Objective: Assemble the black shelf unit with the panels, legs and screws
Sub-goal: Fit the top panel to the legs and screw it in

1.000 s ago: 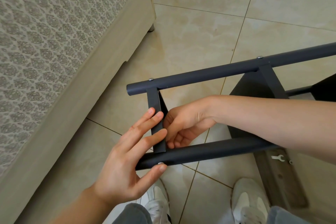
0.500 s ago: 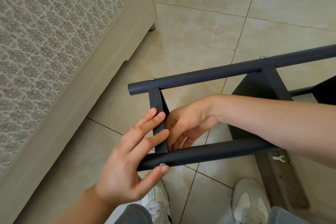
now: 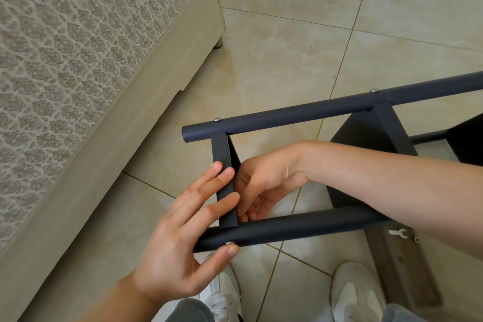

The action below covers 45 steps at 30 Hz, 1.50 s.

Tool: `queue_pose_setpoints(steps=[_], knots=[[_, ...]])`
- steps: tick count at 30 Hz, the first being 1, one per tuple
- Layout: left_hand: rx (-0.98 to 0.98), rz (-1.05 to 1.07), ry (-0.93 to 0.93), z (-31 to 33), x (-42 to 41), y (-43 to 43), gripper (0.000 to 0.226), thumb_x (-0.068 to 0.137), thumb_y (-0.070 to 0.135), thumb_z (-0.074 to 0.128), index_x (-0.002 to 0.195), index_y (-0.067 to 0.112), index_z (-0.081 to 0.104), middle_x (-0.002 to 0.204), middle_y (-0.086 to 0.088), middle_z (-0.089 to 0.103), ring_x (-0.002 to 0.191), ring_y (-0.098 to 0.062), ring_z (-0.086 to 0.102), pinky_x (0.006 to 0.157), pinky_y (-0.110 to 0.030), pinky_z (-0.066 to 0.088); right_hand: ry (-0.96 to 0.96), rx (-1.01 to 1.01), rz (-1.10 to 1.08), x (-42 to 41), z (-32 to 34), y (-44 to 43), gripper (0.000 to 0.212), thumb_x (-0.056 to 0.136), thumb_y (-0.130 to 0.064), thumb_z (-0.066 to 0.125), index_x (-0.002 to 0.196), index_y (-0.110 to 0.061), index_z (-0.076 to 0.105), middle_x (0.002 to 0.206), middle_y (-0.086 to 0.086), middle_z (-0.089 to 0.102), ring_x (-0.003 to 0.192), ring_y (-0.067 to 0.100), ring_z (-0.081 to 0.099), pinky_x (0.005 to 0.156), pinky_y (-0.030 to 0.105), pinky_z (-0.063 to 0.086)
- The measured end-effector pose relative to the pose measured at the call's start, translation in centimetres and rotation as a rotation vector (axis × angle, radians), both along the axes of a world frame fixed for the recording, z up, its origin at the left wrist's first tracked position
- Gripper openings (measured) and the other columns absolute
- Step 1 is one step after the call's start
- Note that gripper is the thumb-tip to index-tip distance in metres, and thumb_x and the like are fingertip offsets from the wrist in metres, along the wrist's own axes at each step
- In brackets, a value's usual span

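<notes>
A black shelf unit (image 3: 386,136) lies on its side above a beige tiled floor (image 3: 287,47), just in front of the person's white shoes (image 3: 358,295). Two round legs run across the view, the far leg (image 3: 300,114) and the near leg (image 3: 300,227), joined by a narrow panel (image 3: 224,162). The left hand (image 3: 180,238) is open: its straight fingers rest on the panel's edge and its thumb touches the near leg beside a screw (image 3: 229,243). The right hand (image 3: 264,183) reaches between the legs behind the panel with its fingers curled; whether it grips anything cannot be told.
</notes>
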State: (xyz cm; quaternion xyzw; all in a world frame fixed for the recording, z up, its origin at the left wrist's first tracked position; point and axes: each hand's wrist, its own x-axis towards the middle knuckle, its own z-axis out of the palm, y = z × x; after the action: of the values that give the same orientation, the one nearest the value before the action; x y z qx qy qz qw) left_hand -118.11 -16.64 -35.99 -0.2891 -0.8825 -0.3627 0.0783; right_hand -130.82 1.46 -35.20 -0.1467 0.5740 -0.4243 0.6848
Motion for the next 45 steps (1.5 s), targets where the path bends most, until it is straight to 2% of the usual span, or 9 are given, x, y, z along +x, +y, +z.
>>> queue_pose_setpoints(steps=[5,12,19,24,28,33,35,39,45], knots=[[-0.003,0.003,0.003,0.05,0.00,0.11,0.048,0.099,0.042,0.051,0.132,0.007,0.054,0.150,-0.018,0.045,0.146,-0.037,0.034,0.116,-0.047,0.034,-0.015,0.002,0.020,-0.10,0.27,0.02,0.018,0.095,-0.005,0.056,0.083,-0.008,0.070,0.081,0.006,0.068,0.069,0.015,0.059,0.073,0.026,0.050],[-0.002,0.003,-0.004,0.17,-0.02,0.10,0.049,0.099,0.043,0.050,0.132,0.007,0.054,0.150,-0.019,0.045,0.146,-0.037,0.033,0.116,-0.046,0.033,0.106,0.086,0.071,0.19,0.24,-0.21,0.022,0.095,-0.017,0.057,0.077,-0.012,0.069,0.071,0.001,0.066,0.061,0.011,0.053,0.063,0.021,0.044],[-0.006,-0.001,-0.018,0.27,0.03,0.05,0.048,0.099,0.042,0.051,0.132,0.007,0.053,0.150,-0.019,0.044,0.146,-0.038,0.033,0.115,-0.048,0.034,0.081,0.007,0.055,0.29,0.70,-0.06,0.014,0.093,-0.008,0.060,0.084,-0.008,0.069,0.081,0.005,0.067,0.071,0.014,0.058,0.076,0.028,0.046],[-0.003,0.004,-0.030,0.22,-0.06,0.17,0.048,0.099,0.042,0.052,0.131,0.007,0.054,0.150,-0.020,0.044,0.146,-0.038,0.033,0.115,-0.049,0.034,0.132,0.079,0.069,0.06,0.65,-0.04,0.020,0.095,-0.019,0.058,0.080,-0.013,0.071,0.079,0.001,0.069,0.068,0.012,0.055,0.067,0.022,0.045],[-0.007,0.006,-0.033,0.22,0.01,0.14,0.048,0.099,0.042,0.052,0.130,0.006,0.054,0.150,-0.020,0.044,0.146,-0.038,0.033,0.115,-0.049,0.034,0.056,0.015,0.049,0.09,0.73,-0.04,0.012,0.094,-0.007,0.059,0.087,-0.008,0.069,0.084,0.005,0.069,0.073,0.014,0.060,0.075,0.027,0.048],[-0.007,0.003,-0.023,0.27,-0.01,0.19,0.048,0.099,0.041,0.052,0.130,0.005,0.054,0.149,-0.022,0.044,0.146,-0.039,0.033,0.115,-0.049,0.033,0.122,0.079,0.063,0.18,0.51,-0.15,0.022,0.094,-0.015,0.059,0.076,-0.011,0.071,0.073,0.003,0.068,0.061,0.011,0.056,0.061,0.020,0.046],[-0.011,0.005,-0.026,0.25,-0.06,0.24,0.048,0.099,0.041,0.052,0.130,0.005,0.054,0.149,-0.021,0.044,0.146,-0.038,0.033,0.115,-0.049,0.034,0.097,0.060,0.048,0.06,0.69,-0.02,0.017,0.094,-0.014,0.059,0.082,-0.010,0.070,0.079,0.003,0.069,0.066,0.012,0.057,0.066,0.023,0.048],[-0.017,0.005,-0.021,0.30,0.01,0.10,0.048,0.099,0.041,0.052,0.129,0.005,0.054,0.149,-0.021,0.044,0.146,-0.039,0.033,0.115,-0.048,0.034,0.078,-0.008,0.048,0.06,0.71,0.03,0.012,0.093,-0.004,0.060,0.087,-0.008,0.069,0.088,0.007,0.069,0.081,0.017,0.064,0.088,0.034,0.051],[-0.016,0.002,-0.011,0.30,-0.14,0.20,0.048,0.099,0.042,0.052,0.130,0.005,0.054,0.149,-0.021,0.044,0.146,-0.039,0.034,0.115,-0.047,0.034,0.100,0.042,0.083,-0.02,0.79,0.04,0.015,0.093,-0.013,0.061,0.081,-0.010,0.070,0.079,0.004,0.068,0.071,0.014,0.060,0.087,0.035,0.050]])
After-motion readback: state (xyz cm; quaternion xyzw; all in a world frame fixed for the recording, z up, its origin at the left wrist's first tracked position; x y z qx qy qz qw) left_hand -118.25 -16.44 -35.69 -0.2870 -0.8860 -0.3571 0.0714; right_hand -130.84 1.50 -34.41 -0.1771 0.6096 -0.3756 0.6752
